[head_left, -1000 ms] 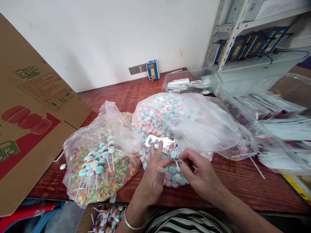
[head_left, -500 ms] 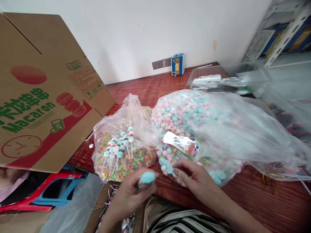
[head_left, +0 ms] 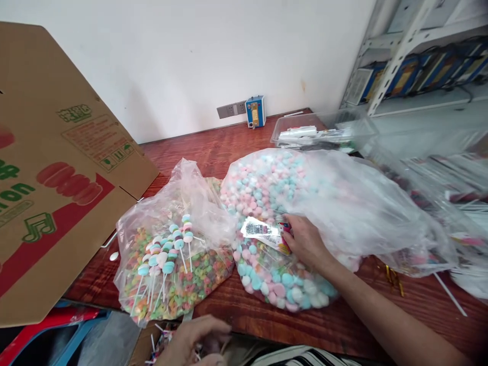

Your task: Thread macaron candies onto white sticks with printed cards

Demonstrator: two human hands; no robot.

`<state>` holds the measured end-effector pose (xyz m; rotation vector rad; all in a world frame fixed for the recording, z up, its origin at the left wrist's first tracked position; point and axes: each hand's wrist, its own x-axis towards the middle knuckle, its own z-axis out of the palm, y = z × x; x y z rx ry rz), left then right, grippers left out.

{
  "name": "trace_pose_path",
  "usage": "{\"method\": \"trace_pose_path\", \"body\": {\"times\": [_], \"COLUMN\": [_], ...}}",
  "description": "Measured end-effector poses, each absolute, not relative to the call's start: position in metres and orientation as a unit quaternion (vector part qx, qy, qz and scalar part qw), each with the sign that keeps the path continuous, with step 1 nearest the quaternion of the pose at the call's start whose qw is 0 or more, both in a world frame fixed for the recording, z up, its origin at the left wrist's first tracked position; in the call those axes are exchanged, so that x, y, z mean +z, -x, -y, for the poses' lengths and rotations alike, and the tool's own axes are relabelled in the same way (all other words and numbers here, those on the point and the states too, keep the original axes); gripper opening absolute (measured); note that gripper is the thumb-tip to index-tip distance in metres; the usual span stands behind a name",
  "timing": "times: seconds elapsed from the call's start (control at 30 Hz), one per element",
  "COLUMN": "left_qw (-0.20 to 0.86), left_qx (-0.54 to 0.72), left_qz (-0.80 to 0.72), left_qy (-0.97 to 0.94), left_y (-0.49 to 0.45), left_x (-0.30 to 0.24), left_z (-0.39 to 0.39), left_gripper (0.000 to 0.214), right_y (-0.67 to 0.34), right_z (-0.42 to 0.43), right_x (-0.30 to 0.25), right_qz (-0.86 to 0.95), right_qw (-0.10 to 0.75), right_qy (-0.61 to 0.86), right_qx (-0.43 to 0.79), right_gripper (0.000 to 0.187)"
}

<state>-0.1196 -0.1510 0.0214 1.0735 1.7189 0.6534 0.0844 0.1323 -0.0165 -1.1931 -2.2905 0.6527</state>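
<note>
My right hand point(head_left: 305, 240) reaches over the big clear bag of pink and blue candies point(head_left: 274, 203) and its fingers close on the small stack of printed wrappers point(head_left: 263, 231) lying on that bag. My left hand point(head_left: 190, 338) is low, below the table's front edge, fingers curled over a box of finished candy sticks point(head_left: 160, 340); what it holds is hidden. A second clear bag of small multicoloured candy rings point(head_left: 171, 254) lies to the left, with several assembled candy sticks point(head_left: 168, 249) resting on it.
A large cardboard box flap point(head_left: 57, 168) printed in red and green leans at the left. A clear plastic tray point(head_left: 316, 132) stands at the back, more clear bags with sticks point(head_left: 438, 203) at the right, and metal shelving point(head_left: 400, 51) behind. The wooden table point(head_left: 198, 147) meets the wall.
My left hand dropped with the candy stick from the bag to below the table edge. My right hand moved up from the bag's front onto the printed wrappers.
</note>
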Motion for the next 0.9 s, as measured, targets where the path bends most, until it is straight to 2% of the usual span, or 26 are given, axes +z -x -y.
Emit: {"method": "trace_pose_path", "body": {"times": [0.07,0.17,0.3,0.43,0.63,0.77,0.9], "left_qw": [0.55,0.667,0.735,0.68,0.548,0.486,0.458], "left_qx": [0.351,0.435,0.575,0.706,0.768,0.78,0.788], "left_qz": [-0.613,-0.505,-0.33,-0.194,-0.331,-0.392,-0.409], "left_qy": [-0.446,-0.331,-0.142,-0.036,-0.011,-0.048,-0.038], "left_y": [0.094,0.051,0.007,-0.004,0.003,0.002,0.003], "left_x": [0.028,0.02,0.0,0.001,0.015,0.016,0.013], "left_z": [0.111,0.054,-0.003,-0.034,-0.039,-0.036,-0.036], "left_gripper": [0.04,0.04,0.041,0.032,0.02,0.025,0.031], "right_y": [-0.083,-0.085,-0.097,-0.116,-0.123,-0.117,-0.114], "right_z": [-0.131,-0.124,-0.112,-0.107,-0.106,-0.094,-0.086], "right_x": [-0.017,-0.009,0.02,0.049,0.045,0.038,0.037], "right_qz": [0.83,0.832,0.813,0.767,0.69,0.715,0.759], "right_qw": [0.259,0.285,0.325,0.327,0.345,0.354,0.354], "right_qy": [0.431,0.405,0.356,0.319,0.328,0.388,0.399], "right_qx": [0.241,0.25,0.328,0.45,0.545,0.462,0.374], "right_gripper": [0.033,0.025,0.015,0.014,0.016,0.02,0.034]}}
